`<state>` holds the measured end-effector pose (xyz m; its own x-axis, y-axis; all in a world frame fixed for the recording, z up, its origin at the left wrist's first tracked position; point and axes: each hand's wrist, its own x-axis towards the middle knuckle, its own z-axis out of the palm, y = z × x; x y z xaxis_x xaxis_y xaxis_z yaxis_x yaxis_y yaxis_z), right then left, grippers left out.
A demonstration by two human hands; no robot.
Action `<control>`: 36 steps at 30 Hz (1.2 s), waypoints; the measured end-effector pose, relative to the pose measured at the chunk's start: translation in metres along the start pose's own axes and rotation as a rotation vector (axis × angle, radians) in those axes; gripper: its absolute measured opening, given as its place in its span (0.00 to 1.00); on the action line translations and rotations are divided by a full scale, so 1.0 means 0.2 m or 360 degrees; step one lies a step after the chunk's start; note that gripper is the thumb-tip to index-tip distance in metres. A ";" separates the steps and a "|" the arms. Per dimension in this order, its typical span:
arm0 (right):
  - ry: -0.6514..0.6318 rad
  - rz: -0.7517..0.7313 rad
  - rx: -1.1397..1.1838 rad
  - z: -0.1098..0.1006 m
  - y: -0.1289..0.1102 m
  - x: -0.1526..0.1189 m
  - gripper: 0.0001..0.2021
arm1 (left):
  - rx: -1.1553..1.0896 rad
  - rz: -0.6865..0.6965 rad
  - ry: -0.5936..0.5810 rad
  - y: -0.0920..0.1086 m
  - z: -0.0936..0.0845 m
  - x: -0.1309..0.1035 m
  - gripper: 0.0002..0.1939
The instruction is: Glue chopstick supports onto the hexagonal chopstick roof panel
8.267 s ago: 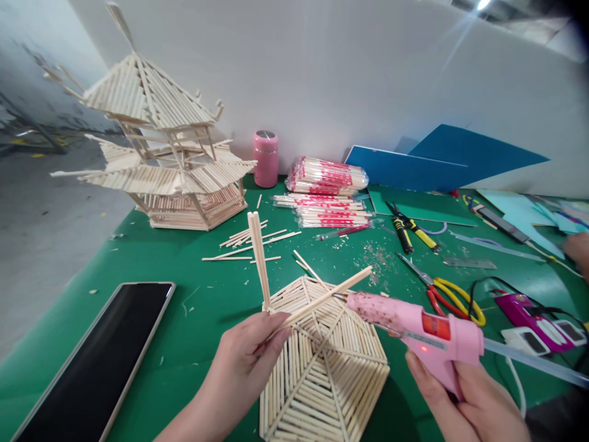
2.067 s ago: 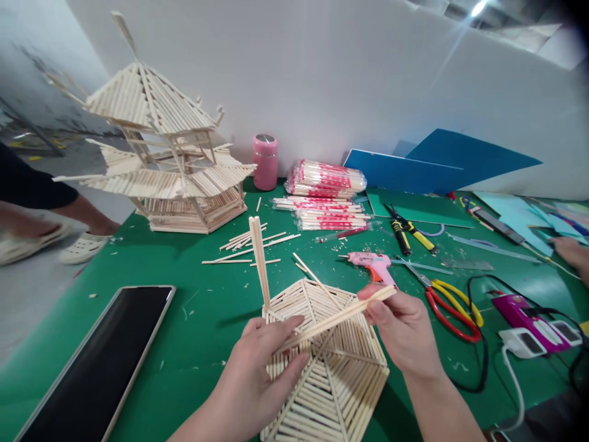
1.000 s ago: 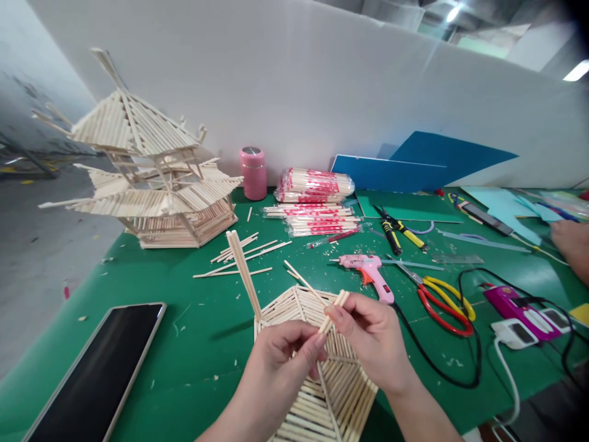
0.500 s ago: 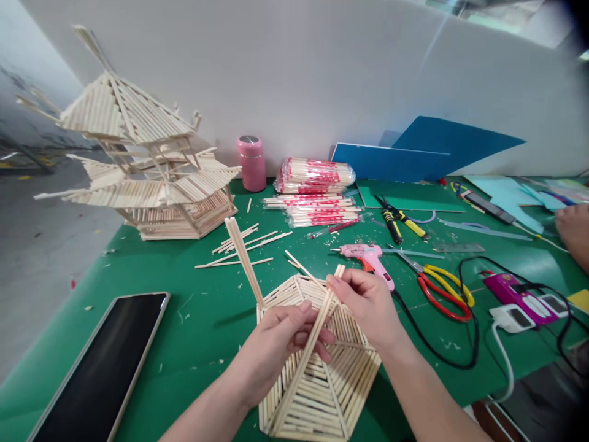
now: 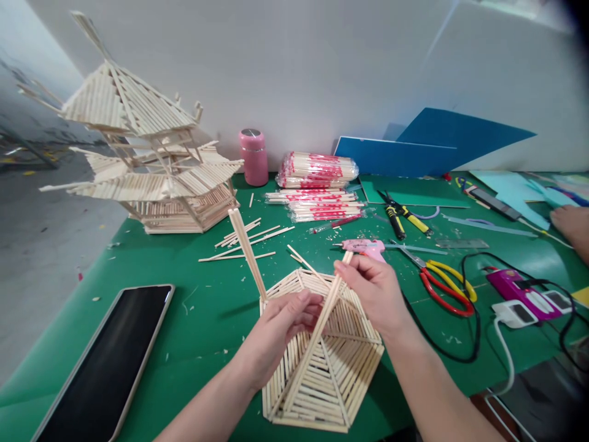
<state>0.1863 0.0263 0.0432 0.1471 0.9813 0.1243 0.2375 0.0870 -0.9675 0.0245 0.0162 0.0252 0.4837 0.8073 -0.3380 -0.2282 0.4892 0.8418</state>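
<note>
My right hand pinches the upper end of a bundle of thin wooden sticks, which slants down toward the near left part of a many-sided stick panel. Beside that bundle, my left hand is open, its fingers reaching toward the bundle's middle; some fingertips are partly hidden. The panel lies on the green table and is made of rows of sticks divided by spokes. Another bundle of sticks rises from the panel's far left corner, leaning left. A loose stick lies across the panel's far edge.
A stick pagoda model stands back left, beside a pink flask. Packed sticks and loose sticks lie behind the panel. A pink glue gun, pliers and cables are right; a phone is left. Another person's hand rests far right.
My right hand and the upper end of the held bundle have shifted slightly right and up. The left hand's fingers now sit left of the bundle. The whole view has moved a little.
</note>
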 end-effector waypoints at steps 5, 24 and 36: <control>0.0860 -0.0697 -0.0379 -0.12 -0.12 0.00 0.08 | 0.0475 0.0542 0.0606 0.06 -0.01 -0.05 0.10; -0.0557 -0.1128 -0.0674 -0.06 0.12 -0.25 0.21 | -0.0358 -0.0124 0.0098 -0.03 0.02 -0.05 0.08; -0.0512 0.0358 0.0347 0.12 0.07 -0.12 0.14 | -0.0192 -0.0156 -0.0203 -0.11 0.01 -0.05 0.11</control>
<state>0.1637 0.0080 0.0220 -0.1423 0.9805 -0.1358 0.0206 -0.1342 -0.9907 0.0253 -0.0034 0.0114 0.6099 0.7092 -0.3536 -0.2707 0.6058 0.7482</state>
